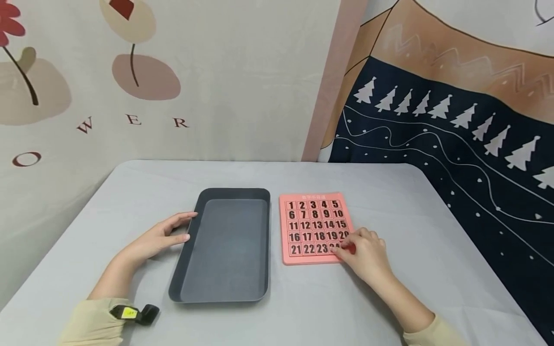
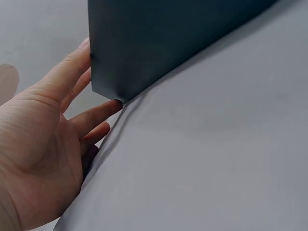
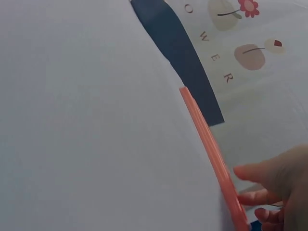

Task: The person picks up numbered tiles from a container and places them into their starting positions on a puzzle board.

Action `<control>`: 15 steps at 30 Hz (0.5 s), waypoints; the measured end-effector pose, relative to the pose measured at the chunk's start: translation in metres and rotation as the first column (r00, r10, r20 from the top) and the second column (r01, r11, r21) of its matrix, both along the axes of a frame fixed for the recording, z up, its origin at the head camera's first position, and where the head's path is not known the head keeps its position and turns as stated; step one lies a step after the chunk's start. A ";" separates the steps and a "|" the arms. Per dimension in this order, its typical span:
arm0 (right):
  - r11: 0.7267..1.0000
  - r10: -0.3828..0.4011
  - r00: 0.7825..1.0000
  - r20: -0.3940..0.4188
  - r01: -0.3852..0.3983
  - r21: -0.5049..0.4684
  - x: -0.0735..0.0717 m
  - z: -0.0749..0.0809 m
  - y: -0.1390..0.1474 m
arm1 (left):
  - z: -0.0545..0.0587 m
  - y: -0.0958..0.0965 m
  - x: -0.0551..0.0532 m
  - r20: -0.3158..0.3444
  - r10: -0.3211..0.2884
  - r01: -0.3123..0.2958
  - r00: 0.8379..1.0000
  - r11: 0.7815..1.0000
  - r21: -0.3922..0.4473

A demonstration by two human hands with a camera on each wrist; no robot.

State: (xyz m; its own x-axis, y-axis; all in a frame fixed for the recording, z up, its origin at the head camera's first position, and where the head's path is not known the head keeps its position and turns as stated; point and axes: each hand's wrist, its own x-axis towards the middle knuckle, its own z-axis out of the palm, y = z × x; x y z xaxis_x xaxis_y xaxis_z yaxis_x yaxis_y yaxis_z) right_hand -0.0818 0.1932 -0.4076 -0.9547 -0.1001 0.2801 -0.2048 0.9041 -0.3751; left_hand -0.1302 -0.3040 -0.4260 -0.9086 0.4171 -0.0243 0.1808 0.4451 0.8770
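A dark grey rectangular tray (image 1: 225,250) lies on the table in the head view. My left hand (image 1: 157,236) rests at its left side, thumb and fingers stretched towards the outer wall. In the left wrist view, the fingertips of the left hand (image 2: 53,115) meet the tray's edge (image 2: 144,43). To the right of the tray is a pink number slide puzzle (image 1: 284,240) with rows of black numbers. My right hand (image 1: 368,252) touches its lower right corner, covering the last tile's place. The right wrist view shows the thumb of the right hand (image 3: 274,180) apart from the fingers, close over the puzzle's side (image 3: 209,144).
A pale cloth covers the table (image 1: 311,307). Behind it hangs a light curtain (image 1: 242,86) with flowers and letters. A dark curtain (image 1: 454,158) with white trees hangs at the right. A black strap (image 1: 136,313) circles the left sleeve.
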 end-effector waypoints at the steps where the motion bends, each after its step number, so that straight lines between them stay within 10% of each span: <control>1: 1.000 0.001 1.000 0.002 -0.001 -0.006 0.000 0.001 0.002 | 0.000 0.000 0.000 0.001 0.001 -0.001 1.000 1.000 0.001; 15: 0.998 0.059 0.995 -0.082 -0.060 -0.010 0.001 0.019 0.041 | 0.013 -0.005 0.001 -0.131 -0.001 -0.019 0.991 0.988 -0.155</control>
